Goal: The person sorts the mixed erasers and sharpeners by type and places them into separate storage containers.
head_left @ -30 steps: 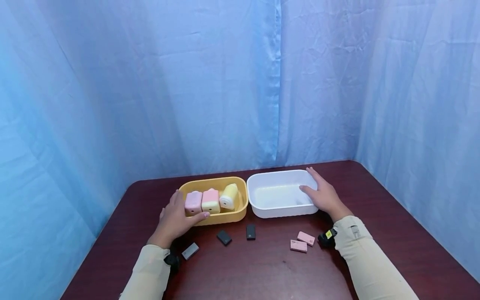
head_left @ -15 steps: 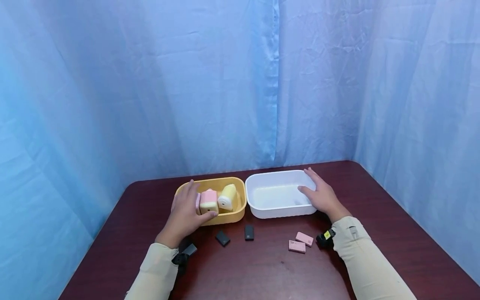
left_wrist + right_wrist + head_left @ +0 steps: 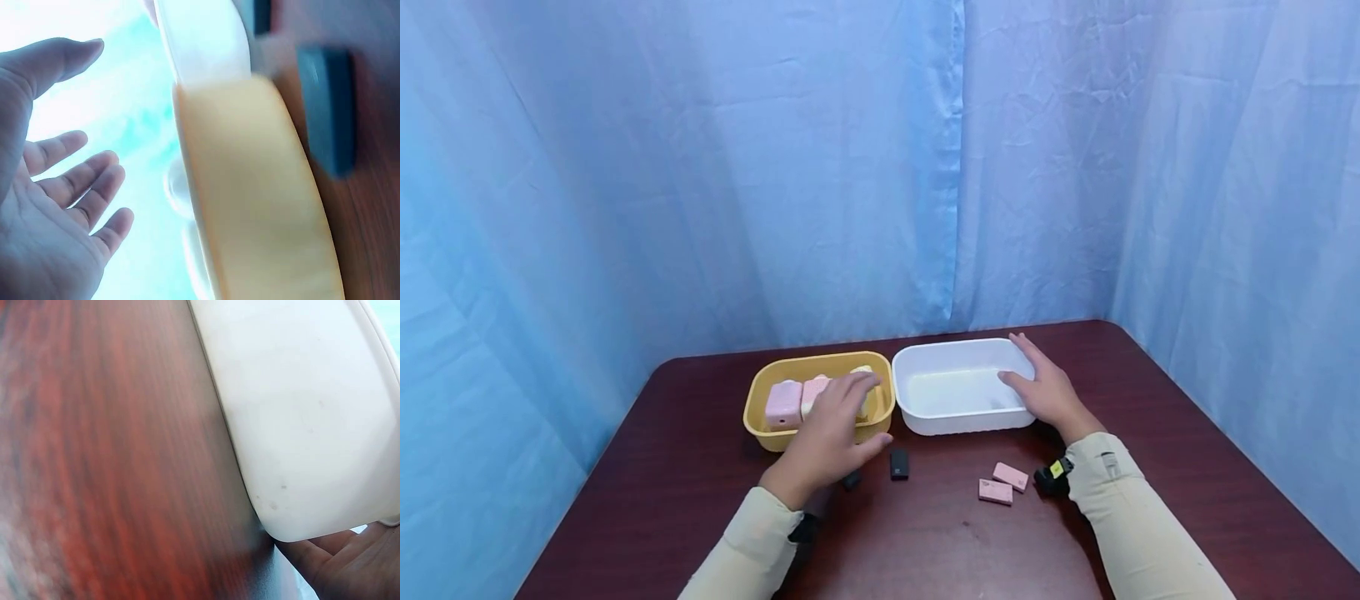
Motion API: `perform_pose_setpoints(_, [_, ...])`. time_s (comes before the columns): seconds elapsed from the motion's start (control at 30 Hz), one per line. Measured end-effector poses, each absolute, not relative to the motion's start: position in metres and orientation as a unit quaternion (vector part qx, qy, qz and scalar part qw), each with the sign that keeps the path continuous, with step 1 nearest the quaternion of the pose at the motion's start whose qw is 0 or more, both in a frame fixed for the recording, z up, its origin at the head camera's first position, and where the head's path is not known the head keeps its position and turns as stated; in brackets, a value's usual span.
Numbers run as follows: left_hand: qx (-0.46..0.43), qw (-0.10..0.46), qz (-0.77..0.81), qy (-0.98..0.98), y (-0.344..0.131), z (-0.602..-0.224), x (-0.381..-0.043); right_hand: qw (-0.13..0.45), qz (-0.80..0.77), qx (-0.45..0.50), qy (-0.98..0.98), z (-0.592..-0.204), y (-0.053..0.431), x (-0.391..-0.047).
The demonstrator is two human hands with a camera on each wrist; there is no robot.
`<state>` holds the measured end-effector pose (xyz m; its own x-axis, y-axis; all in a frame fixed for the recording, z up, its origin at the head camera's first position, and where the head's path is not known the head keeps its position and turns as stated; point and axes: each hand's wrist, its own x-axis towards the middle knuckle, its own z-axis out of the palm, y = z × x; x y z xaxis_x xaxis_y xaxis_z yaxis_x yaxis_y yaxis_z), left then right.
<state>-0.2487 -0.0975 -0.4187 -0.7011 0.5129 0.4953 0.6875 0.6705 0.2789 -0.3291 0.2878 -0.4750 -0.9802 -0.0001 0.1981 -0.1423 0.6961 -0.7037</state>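
My left hand (image 3: 829, 435) is over the near right part of a yellow plastic bin (image 3: 767, 437), fingers relaxed and thumb spread. The left wrist view shows nothing in that hand (image 3: 56, 206). In the bin sit a pink boxy piece with a small front hole (image 3: 784, 405), a pink-and-cream one (image 3: 812, 392), and a pale yellow piece (image 3: 862, 369) mostly hidden behind the hand. My right hand (image 3: 1056, 400) grips the right end of a white plastic bin (image 3: 962, 424), thumb inside the rim. Its fingers show by the bin's outer wall (image 3: 306, 425) in the right wrist view.
In front of the bins lie small flat blocks on the dark red table (image 3: 925, 550): a dark one (image 3: 898, 465), another dark one (image 3: 851, 481) partly covered by my left hand, and two pink ones (image 3: 1011, 477). Blue curtains (image 3: 850, 208) hang around.
My left hand has moved right, from the yellow bin's left end across the pieces to its right part. It now hides the grey block. The right hand stays at the white bin.
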Motion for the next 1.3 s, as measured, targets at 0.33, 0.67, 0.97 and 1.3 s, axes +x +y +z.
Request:
perform_pose_setpoints(0.33, [-0.371,0.145,-0.167,-0.902,-0.053,-0.417,-0.234,0.093,0.386,0.039,-0.917,-0.474,0.288,-0.330])
perform_pose_setpoints(0.67, [-0.419,0.111,-0.140,-0.890,-0.015,-0.432,-0.222,0.097,0.387,0.046,-0.916,-0.472,0.287,-0.328])
perform_pose_setpoints(0.97, [-0.439,0.080,-0.085,-0.891,0.013,-0.448,-0.220,0.095,0.389,0.038,-0.916,-0.477,0.287,-0.328])
perform_pose_setpoints(1.3, [-0.430,0.053,-0.077,-0.898,0.029,-0.453,-0.224,0.102,0.388,0.039,-0.915,-0.476,0.288,-0.328])
